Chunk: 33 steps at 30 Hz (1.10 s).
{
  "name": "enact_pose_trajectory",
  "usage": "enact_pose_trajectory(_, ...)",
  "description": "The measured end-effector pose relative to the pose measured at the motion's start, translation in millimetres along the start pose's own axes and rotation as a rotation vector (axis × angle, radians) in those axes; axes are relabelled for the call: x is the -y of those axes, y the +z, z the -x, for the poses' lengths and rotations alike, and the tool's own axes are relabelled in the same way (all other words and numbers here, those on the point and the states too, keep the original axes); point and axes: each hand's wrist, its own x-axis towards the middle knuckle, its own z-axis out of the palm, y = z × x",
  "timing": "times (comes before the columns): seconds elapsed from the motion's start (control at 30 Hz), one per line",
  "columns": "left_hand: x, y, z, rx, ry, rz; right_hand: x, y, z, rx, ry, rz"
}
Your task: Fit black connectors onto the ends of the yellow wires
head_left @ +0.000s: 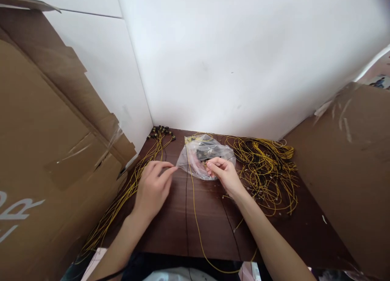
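A clear plastic bag (195, 173) lies mid-table near the wall, with pink and dark contents showing through. My left hand (154, 187) is at its left corner, thumb and forefinger closed in a pinch; whether they grip the film or a thin wire is unclear. Over the bag's right part, my right hand (224, 174) pinches a small brass-coloured piece (205, 162), too small to name. One long yellow wire (195, 204) runs from the bag across the table and over its front edge. A black wire (187, 208) hangs down beside it.
A tangled heap of yellow and black wires (265, 171) covers the right side. More yellow wires (131, 187) stretch along the left, with black-capped ends (161, 131) at the back corner. Cardboard (61, 151) stands at left, another cardboard panel (344, 159) at right, a white wall (228, 70) behind.
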Motion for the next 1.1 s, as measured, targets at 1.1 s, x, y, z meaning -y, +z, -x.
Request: enact_pose_trajectory(1.1, -26, 56.5, -68, 0.425, -0.331, 1.184, 6, -17, 0, 0.145, 0.082, 0.015)
